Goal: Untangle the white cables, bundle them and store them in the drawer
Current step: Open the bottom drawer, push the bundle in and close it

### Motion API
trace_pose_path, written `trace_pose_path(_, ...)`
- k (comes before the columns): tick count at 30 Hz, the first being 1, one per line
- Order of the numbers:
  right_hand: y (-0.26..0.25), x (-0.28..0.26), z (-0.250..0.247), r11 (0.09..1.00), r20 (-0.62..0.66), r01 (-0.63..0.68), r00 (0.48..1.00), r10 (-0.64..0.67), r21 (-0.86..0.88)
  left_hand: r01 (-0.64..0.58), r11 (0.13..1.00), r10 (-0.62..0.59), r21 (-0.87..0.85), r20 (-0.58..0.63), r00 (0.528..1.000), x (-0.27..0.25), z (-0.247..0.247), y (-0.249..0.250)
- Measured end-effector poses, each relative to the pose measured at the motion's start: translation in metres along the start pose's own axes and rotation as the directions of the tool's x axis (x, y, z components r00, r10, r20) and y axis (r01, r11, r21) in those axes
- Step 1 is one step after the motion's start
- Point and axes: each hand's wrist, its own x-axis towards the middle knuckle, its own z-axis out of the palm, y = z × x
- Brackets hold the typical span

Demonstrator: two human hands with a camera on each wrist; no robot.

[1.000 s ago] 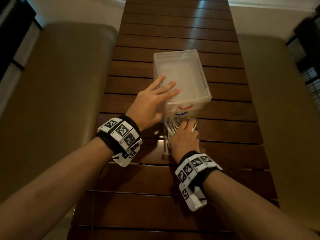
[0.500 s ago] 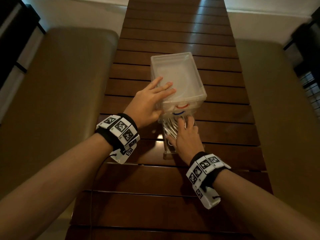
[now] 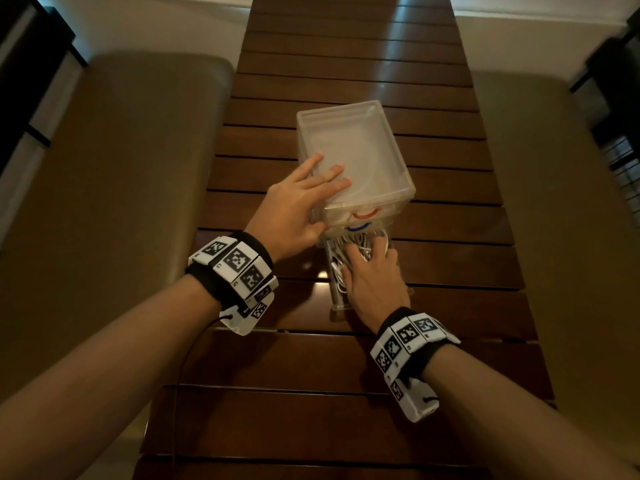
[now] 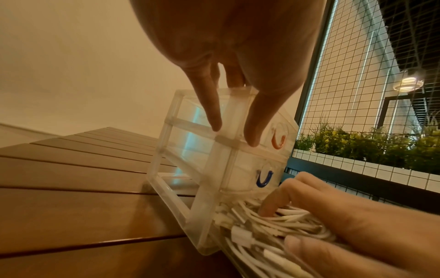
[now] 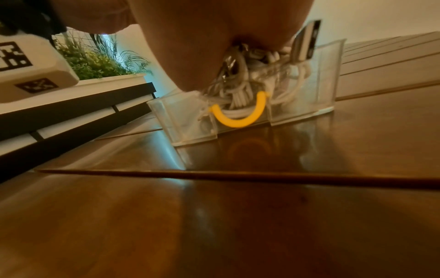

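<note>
From the head view, the clear drawer box (image 3: 356,161) on the wooden table (image 3: 346,358) is steadied by the left hand (image 3: 298,206), fingers straight on its top. The white cables (image 3: 353,245) are pressed into the pulled-out bottom drawer (image 3: 334,296) by the right hand (image 3: 374,275).

From the left wrist, the right fingers (image 4: 276,201) are seen bent into the cables.

From the right wrist, the drawer's yellow handle (image 5: 238,116) is seen, cables behind it.

Hiding most of the cables (image 3: 360,244) under the right hand (image 3: 372,277); concealing the fingertips among them. Blurring the drawer (image 5: 328,75) in the right wrist view. Cutting both forearms off at the near edge.
</note>
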Motion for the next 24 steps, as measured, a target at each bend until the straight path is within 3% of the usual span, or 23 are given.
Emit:
trace_pose_path(5,-0.009,0.007,0.003,0.989,0.018,-0.14,0.99,0.14,0.051,-0.028,1.0,0.028,0.008,-0.04,0.999,0.0,0.004,-0.002)
trace_pose_path(10,-0.006,0.004,-0.003,0.997,0.017,-0.072,0.997,0.071,0.022,-0.019,1.0,0.019,-0.006,-0.032,0.999,0.003,0.003,-0.001)
trace_pose_path(14,-0.012,-0.004,-0.007,0.998,0.141,-0.007,0.99,0.016,-0.063,0.01,0.998,-0.011,-0.067,-0.006,1.0,0.003,0.001,-0.002)
trace_pose_path(18,-0.013,-0.006,-0.01,0.999,0.0,-0.047,0.999,0.047,-0.028,0.044,0.996,-0.042,-0.081,0.015,0.999,0.006,0.002,-0.003)
trace_pose_path(24,-0.014,-0.01,0.0,0.998,-0.046,-0.069,0.997,0.069,0.0,0.037,0.995,-0.037,-0.096,-0.002,0.999,0.002,0.003,-0.002)
